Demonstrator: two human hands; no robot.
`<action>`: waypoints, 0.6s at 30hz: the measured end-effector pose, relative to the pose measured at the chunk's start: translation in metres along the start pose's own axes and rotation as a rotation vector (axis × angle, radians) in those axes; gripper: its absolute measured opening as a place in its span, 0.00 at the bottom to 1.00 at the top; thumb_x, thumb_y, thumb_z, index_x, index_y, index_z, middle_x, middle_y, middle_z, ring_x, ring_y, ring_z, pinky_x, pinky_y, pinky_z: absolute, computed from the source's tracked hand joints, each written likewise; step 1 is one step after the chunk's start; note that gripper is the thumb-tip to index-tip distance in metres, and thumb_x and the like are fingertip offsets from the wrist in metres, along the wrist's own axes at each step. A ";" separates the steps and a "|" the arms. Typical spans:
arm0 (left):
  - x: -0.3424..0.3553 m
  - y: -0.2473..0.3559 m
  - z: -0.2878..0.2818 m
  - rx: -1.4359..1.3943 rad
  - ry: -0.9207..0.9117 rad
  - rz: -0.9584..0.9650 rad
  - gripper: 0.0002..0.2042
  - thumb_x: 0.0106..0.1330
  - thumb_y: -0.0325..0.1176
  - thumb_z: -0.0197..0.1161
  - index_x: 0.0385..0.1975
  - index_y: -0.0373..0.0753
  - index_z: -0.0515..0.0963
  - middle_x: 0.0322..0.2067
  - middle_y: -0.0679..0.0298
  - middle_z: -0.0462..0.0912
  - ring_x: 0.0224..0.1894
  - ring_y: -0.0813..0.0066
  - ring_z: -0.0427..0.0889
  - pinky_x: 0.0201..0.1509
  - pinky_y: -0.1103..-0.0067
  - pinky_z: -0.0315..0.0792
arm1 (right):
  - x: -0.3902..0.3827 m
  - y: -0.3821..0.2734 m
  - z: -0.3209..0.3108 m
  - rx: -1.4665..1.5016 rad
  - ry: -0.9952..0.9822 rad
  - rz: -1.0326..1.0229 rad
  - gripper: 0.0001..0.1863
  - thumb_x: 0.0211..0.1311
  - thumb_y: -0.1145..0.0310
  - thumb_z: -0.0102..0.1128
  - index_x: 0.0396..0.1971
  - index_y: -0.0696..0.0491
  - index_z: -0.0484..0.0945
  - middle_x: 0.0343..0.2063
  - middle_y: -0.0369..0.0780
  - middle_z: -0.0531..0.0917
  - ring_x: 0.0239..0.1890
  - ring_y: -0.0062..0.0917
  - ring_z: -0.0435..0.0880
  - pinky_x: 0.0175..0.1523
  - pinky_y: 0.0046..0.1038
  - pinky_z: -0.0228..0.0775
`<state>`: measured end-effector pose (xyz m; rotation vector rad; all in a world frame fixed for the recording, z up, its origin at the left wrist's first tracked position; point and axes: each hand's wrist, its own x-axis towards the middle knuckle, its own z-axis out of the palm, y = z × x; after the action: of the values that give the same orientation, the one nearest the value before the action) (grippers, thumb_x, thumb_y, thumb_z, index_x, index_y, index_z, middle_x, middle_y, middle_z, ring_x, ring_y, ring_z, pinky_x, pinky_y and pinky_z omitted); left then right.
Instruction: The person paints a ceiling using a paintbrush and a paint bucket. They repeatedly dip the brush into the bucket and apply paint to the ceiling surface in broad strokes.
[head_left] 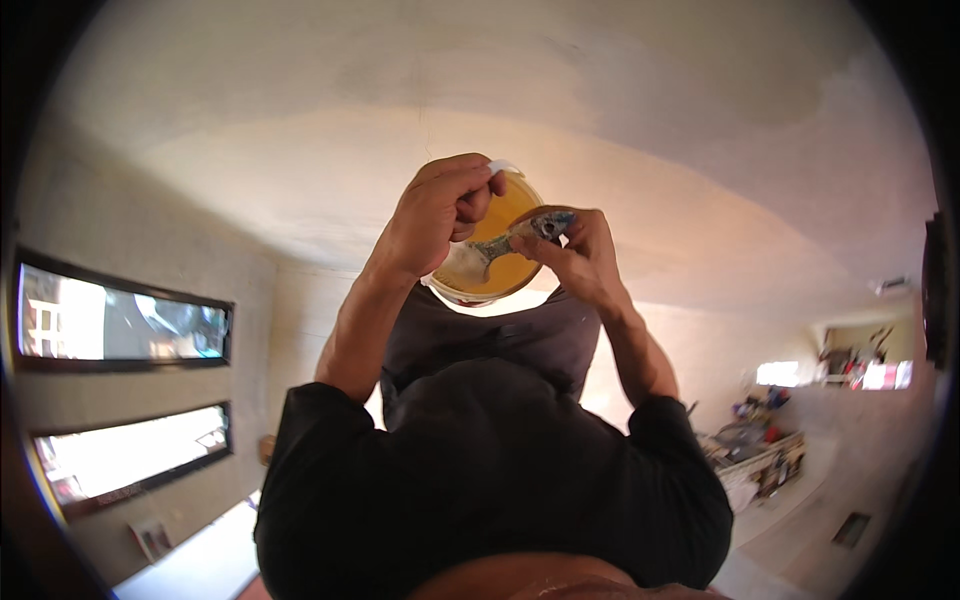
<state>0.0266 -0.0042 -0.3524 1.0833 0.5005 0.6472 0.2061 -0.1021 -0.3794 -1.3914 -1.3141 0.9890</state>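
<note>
In front of my body I hold up a round bucket [518, 194] with a pale rim and a yellow-orange inside. My left hand [437, 215] is closed on its upper left edge, fingers curled over the rim. My right hand [583, 255] grips the speckled, worn handle of a paintbrush [497, 246], thumb on the near side. The brush slants down to the left across the bucket's mouth, its pale bristles low at the inner left side. How much paint is in the bucket, and whether the bristles touch it, I cannot tell.
A broad plastered surface [330, 130] with uneven pale patches spans the upper view. Two dark-framed windows [120, 315] are on the left. At the right stands a cluttered counter [750, 450], near a wall opening [868, 372]. A dark panel [937, 290] sits at the right edge.
</note>
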 end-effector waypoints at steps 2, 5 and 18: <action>-0.002 0.000 -0.005 0.011 0.016 -0.010 0.12 0.71 0.36 0.47 0.31 0.33 0.72 0.13 0.77 0.54 0.15 0.88 0.47 0.17 0.85 0.43 | 0.003 0.000 0.001 0.055 0.011 0.015 0.11 0.55 0.70 0.65 0.33 0.62 0.83 0.24 0.38 0.85 0.25 0.16 0.76 0.31 0.24 0.69; -0.001 0.000 -0.013 0.027 0.038 -0.008 0.13 0.70 0.36 0.47 0.32 0.33 0.72 0.13 0.77 0.54 0.14 0.88 0.47 0.17 0.85 0.43 | 0.007 -0.001 0.002 -0.098 0.085 -0.150 0.11 0.52 0.69 0.65 0.33 0.59 0.84 0.24 0.42 0.85 0.25 0.28 0.82 0.34 0.29 0.73; -0.013 0.002 -0.016 0.065 0.051 -0.032 0.12 0.71 0.37 0.48 0.35 0.33 0.70 0.12 0.78 0.51 0.12 0.89 0.45 0.15 0.85 0.41 | 0.012 0.020 0.011 -0.712 0.255 -0.722 0.14 0.41 0.72 0.68 0.33 0.54 0.81 0.20 0.39 0.80 0.27 0.34 0.79 0.37 0.33 0.70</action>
<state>0.0065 -0.0020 -0.3566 1.1199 0.5852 0.6354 0.2012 -0.0886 -0.4012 -1.2974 -1.8567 -0.1622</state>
